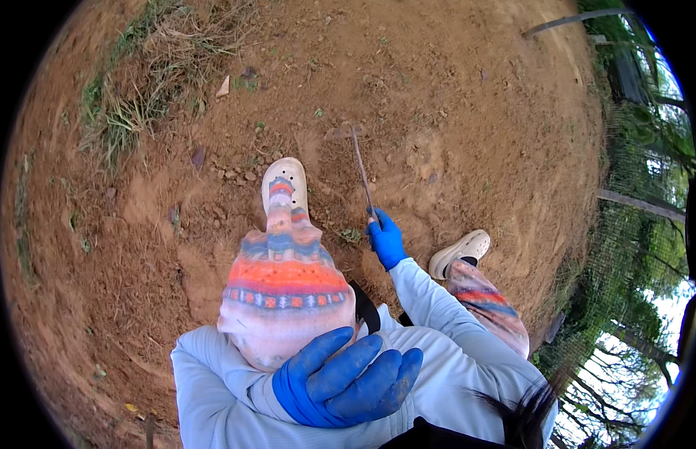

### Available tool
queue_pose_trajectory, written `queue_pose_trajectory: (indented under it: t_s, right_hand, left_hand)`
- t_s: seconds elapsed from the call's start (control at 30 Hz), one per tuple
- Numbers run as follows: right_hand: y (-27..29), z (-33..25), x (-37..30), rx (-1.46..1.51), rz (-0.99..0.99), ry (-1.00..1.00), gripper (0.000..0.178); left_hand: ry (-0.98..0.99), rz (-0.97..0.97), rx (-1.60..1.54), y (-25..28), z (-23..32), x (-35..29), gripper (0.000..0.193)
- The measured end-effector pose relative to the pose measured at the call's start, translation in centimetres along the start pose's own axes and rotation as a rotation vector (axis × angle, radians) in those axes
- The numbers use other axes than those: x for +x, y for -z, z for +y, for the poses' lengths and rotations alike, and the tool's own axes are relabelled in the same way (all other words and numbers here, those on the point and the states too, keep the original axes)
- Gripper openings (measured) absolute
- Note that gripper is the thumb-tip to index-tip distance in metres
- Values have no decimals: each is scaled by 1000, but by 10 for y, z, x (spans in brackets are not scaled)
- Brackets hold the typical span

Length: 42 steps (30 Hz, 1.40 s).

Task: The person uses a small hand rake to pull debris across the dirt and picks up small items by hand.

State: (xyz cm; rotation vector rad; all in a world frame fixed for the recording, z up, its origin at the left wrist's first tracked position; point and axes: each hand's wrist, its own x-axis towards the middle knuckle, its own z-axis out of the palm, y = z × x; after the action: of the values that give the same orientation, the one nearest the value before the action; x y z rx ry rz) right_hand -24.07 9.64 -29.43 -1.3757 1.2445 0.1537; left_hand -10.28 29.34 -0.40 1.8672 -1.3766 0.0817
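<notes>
My right hand (387, 241), in a blue glove, is closed around the thin handle of a hoe (361, 168). Its handle slants forward and slightly left, down to the soil, where the narrow brownish head rests against the ground and is hard to tell from the dirt. My left hand (348, 380), also gloved in blue and smudged with soil, is close to my body above my lap. Its fingers are slightly apart and hold nothing.
Brown, loose soil (467, 112) with small clods surrounds my feet. A heap of pulled grass (149, 82) lies at the far left, with a pale shard (224, 87) beside it. My cream clogs (286, 179) are planted apart. At right stand netting (624, 254), posts and trees.
</notes>
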Motion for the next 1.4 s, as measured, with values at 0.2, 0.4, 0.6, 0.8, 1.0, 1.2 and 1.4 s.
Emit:
queue_pose_trajectory:
  t_s: [0.2,0.4,0.6,0.8,1.0,1.2,1.4]
  right_hand:
    - [-25,-67,95,-232,240,353,48]
    - [-23,-21,67,-214,77,248,46]
    - [2,-12,12,-116,9,37,46]
    - [-34,-89,93,-37,156,234,46]
    - [-71,-97,130,-340,218,388,46]
    - [-64,-70,78,-361,76,315,47]
    - [-37,-18,48,-32,21,185,45]
  left_hand:
    - [54,40,8,-4,-2,8,25]
    - [73,30,1,-3,-6,11,25]
    - [58,9,15,-5,-10,15,25]
    - [67,3,10,-4,-8,14,24]
    - [66,22,7,-5,-10,11,26]
    - [93,54,-14,-5,-13,14,27]
    - [146,83,8,-3,-11,14,31]
